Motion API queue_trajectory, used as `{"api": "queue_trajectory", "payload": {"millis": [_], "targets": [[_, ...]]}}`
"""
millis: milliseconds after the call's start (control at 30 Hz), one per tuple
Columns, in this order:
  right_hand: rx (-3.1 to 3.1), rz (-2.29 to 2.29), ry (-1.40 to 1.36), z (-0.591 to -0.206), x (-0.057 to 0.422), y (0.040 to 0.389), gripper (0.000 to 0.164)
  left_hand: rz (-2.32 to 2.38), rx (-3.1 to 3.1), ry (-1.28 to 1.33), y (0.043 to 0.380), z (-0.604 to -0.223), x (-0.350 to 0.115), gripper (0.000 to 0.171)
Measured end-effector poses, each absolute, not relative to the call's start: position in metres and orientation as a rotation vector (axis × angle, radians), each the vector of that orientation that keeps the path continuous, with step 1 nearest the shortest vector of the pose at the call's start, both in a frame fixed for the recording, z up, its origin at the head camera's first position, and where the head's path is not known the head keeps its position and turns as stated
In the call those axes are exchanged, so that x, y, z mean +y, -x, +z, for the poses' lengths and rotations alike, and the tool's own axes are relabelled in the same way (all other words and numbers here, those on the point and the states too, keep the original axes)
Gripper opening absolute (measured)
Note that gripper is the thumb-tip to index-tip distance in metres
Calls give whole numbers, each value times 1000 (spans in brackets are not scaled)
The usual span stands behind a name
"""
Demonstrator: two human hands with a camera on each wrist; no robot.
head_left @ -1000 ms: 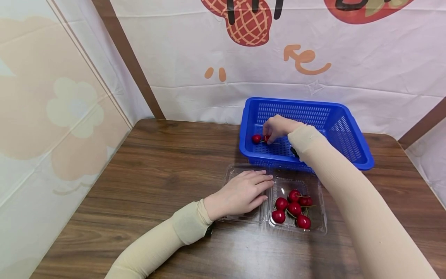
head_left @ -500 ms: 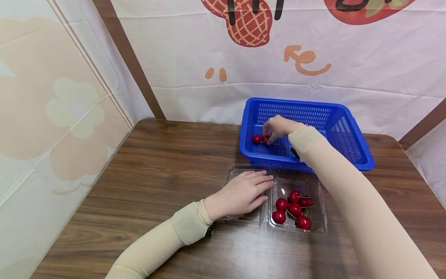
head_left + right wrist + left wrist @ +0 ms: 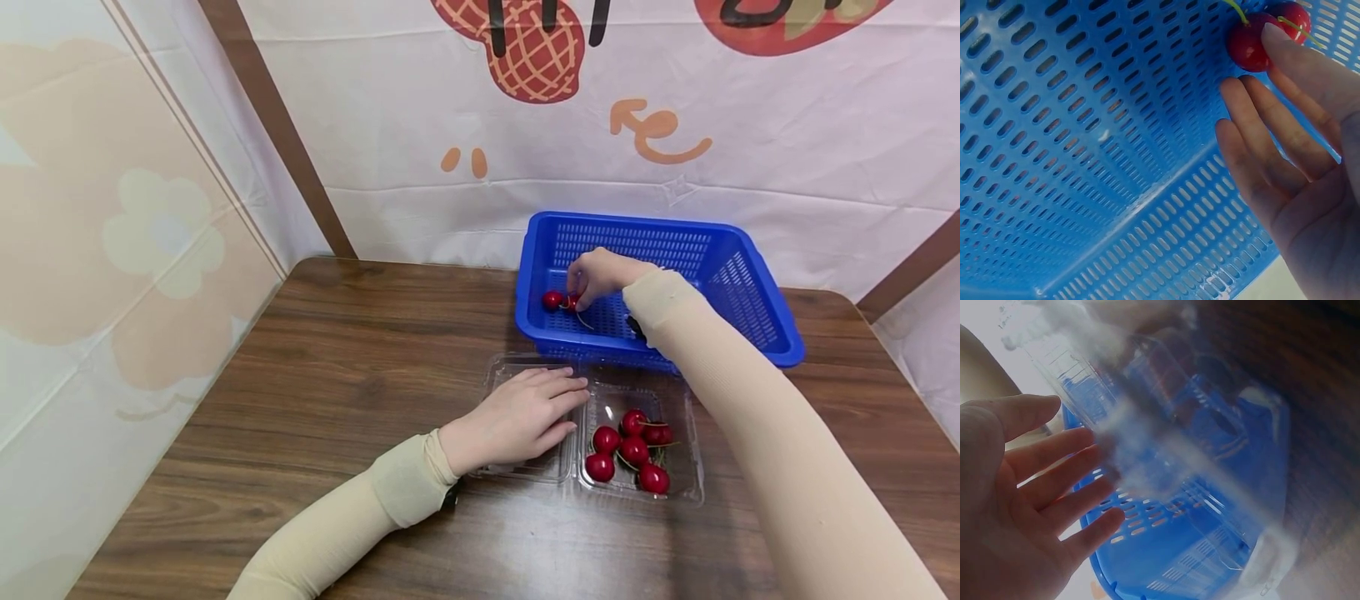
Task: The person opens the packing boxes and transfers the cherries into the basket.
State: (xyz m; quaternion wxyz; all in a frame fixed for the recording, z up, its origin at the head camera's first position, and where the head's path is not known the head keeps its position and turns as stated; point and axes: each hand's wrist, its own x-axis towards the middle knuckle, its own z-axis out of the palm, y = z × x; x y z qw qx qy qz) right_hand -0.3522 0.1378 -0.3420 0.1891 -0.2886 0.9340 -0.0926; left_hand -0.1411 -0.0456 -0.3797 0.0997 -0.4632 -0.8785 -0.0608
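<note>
In the head view my right hand [image 3: 600,273] reaches into the blue basket [image 3: 780,333] and pinches a red cherry [image 3: 573,303] between thumb and fingertips. The right wrist view has the thumb lying over this cherry [image 3: 1247,47], its green stem pointing up. Just beyond it lies another cherry [image 3: 1294,19]. My left hand [image 3: 517,419] rests with fingers spread on the left half [image 3: 517,362] of a clear plastic clamshell box. The right half [image 3: 692,475] of the box holds several cherries [image 3: 634,450] with stems. The left wrist view shows straight fingers beside the clear plastic.
The basket stands at the back of the brown wooden table [image 3: 360,358], right behind the clamshell box. A printed white cloth [image 3: 405,217] hangs behind the table, and another cloth [image 3: 150,250] hangs along its left side.
The stem of the cherry at my right fingertips now points downward toward the basket's front. The right hand has barely shifted. My left hand stays where it was on the box.
</note>
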Motion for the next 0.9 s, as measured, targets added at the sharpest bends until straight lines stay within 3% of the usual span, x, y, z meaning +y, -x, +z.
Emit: {"api": "queue_trajectory", "payload": {"millis": [900], "targets": [[2718,-165,760,-307,151,337,26,-163,-2588,1357,140,-379,-46,41]]}}
